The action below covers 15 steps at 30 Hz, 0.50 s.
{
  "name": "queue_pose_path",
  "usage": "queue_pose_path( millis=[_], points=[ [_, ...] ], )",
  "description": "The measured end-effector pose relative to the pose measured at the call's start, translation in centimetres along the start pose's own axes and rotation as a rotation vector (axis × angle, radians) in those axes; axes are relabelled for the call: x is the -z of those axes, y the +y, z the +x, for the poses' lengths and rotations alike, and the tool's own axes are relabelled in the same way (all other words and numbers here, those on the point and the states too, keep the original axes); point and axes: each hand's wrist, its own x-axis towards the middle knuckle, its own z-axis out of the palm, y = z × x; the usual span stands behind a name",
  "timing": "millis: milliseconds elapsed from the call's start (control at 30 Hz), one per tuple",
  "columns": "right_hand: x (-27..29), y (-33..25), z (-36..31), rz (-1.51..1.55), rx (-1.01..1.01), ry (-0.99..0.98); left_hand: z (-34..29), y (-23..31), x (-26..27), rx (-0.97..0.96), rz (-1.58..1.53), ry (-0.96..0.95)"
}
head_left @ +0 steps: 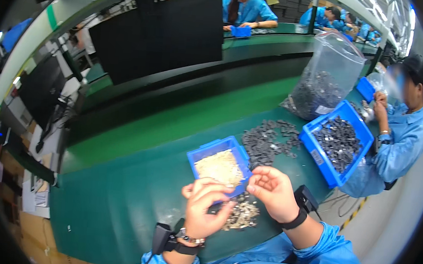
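My left hand (205, 207) is above the near edge of a small blue bin (241, 156), with fingers curled and thumb turned inward. A dark patch shows between thumb and fingers; I cannot tell whether it is a held piece. My right hand (275, 194) is at the bin's right side, thumb and fingertips pinched together, and whatever they may hold is too small to name. Many small cream-coloured pieces (219, 167) fill the bin. Below and between my hands lies a loose pile of mixed cream and dark small pieces (241, 215).
Small dark grey parts (265, 140) are spread beyond the bin on the green table (118, 199). To the right stand a larger blue bin (335, 179) of dark parts and a clear plastic bag (323, 76) of similar parts. A co-worker (399, 140) sits at the right; a black panel (157, 35) stands across.
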Motion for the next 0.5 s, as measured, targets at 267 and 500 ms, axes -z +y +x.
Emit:
queue_pose_path(
  millis=[267,500],
  points=[
    [-2.5,2.0,-0.3,-0.418,0.291,0.005,0.0,-0.5,-0.9,-0.033,-0.071,0.08],
    [-2.5,0.1,0.1,-0.545,0.396,-0.052,0.1,-0.7,-0.5,-0.048,0.06,0.171]
  ],
)
